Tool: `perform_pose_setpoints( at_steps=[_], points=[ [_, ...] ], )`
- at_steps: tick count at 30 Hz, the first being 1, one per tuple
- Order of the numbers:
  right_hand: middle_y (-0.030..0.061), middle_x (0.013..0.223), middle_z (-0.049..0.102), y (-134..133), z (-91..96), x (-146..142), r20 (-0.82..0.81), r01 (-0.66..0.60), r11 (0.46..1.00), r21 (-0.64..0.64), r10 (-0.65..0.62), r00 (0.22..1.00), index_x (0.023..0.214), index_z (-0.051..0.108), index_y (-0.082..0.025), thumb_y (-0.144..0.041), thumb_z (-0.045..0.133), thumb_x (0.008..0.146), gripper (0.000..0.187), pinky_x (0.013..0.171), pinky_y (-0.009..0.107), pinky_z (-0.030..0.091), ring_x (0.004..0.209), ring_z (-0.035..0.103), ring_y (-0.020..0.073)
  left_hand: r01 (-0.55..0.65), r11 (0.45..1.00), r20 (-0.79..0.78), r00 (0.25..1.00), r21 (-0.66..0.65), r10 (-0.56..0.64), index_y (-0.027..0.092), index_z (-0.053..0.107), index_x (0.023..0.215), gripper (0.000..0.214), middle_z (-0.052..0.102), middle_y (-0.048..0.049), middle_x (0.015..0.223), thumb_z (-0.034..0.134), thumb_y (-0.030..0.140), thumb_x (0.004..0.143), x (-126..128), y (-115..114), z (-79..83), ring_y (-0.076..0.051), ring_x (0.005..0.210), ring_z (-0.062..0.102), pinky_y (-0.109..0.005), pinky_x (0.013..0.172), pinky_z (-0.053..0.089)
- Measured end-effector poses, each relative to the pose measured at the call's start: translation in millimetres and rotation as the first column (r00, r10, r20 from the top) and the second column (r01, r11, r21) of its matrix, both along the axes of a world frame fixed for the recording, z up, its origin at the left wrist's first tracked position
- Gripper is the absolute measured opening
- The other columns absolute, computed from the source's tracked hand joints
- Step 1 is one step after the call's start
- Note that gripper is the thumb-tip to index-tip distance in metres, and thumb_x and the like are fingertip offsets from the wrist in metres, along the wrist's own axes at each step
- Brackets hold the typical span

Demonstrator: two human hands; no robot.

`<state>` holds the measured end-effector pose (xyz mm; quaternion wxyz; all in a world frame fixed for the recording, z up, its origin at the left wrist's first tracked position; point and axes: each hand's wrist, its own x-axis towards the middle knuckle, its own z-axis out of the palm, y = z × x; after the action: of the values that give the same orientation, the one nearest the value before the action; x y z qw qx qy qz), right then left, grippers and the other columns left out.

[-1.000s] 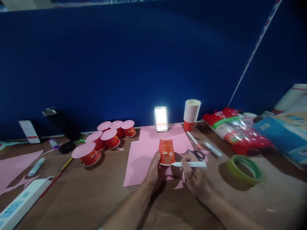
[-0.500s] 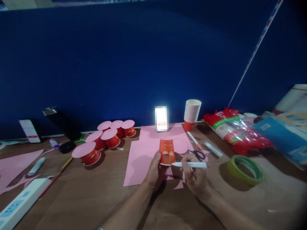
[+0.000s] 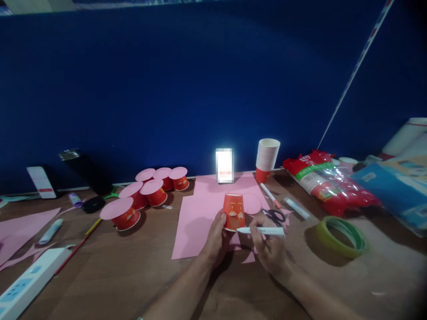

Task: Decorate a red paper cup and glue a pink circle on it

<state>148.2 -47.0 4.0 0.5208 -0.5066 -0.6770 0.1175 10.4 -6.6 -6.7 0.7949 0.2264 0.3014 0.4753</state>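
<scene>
An upside-down red paper cup (image 3: 234,211) stands on a pink paper sheet (image 3: 200,218) on the brown table. My left hand (image 3: 215,238) grips the cup's lower left side. My right hand (image 3: 268,249) pinches a white pen (image 3: 262,230) lying almost level, its tip touching the cup's rim at the lower right. A pink paper disc (image 3: 251,203) lies just behind the cup.
Several red cups topped with pink discs (image 3: 147,195) sit left. A cup stack (image 3: 267,159), scissors (image 3: 275,215), an orange-tipped pen (image 3: 271,195), a bag of cups (image 3: 325,180) and a green tape roll (image 3: 342,235) lie right. A power strip (image 3: 28,284) lies at the front left.
The pen has slid a little to the left along the cup's rim. The cup has barely shifted; both hands stay in place.
</scene>
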Motion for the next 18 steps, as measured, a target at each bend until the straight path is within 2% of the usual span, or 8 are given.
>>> perform_pose_setpoints(
  at_steps=[3,10,15,18],
  points=[
    [-0.0042,0.057,0.052,-1,0.5,-1,0.0,0.008,1.0,-0.005,-0.008,1.0,0.074,0.049,-0.021,-0.028,0.039,0.095,0.024,0.051,0.024,0.04,0.049,0.052,0.0114,0.002,1.0,-0.026,1.0,0.013,-0.002,0.021,0.06,0.111,0.04,0.068,-0.0067,0.109,0.066,0.045,0.079,0,-1,3.7,-0.022,0.095,0.065,-0.03,0.078,0.051],
    [-0.0039,0.057,0.053,-1,0.8,-3,0.003,-0.002,0.999,-0.033,0.003,1.0,0.075,0.049,-0.022,-0.028,0.039,0.095,0.024,0.054,0.026,0.041,0.051,0.053,0.0123,0.002,0.998,-0.062,0.998,0.06,0.002,0.02,0.06,0.11,0.042,0.067,-0.0082,0.111,0.067,0.046,0.077,1,-2,7.0,-0.023,0.099,0.064,-0.031,0.081,0.05],
    [-0.0031,0.061,0.054,-1,-0.6,-2,-0.032,-0.022,0.999,-0.023,0.022,0.999,0.077,0.05,-0.021,-0.028,0.04,0.095,0.022,0.055,0.026,0.043,0.053,0.054,0.0126,-0.015,0.987,-0.023,1.0,0.158,0.019,0.018,0.06,0.108,0.04,0.068,-0.0081,0.107,0.067,0.044,0.079,2,1,0.6,-0.022,0.097,0.064,-0.034,0.09,0.047],
    [-0.0034,0.062,0.053,0,-2.0,0,-0.123,-0.027,0.999,-0.03,0.023,0.992,0.078,0.049,-0.021,-0.028,0.04,0.095,0.02,0.052,0.025,0.042,0.051,0.053,0.0117,-0.044,0.996,0.015,0.999,0.076,0.043,0.017,0.061,0.109,0.039,0.068,-0.0083,0.107,0.066,0.043,0.08,2,4,-5.5,-0.021,0.098,0.064,-0.033,0.095,0.045]
  ],
)
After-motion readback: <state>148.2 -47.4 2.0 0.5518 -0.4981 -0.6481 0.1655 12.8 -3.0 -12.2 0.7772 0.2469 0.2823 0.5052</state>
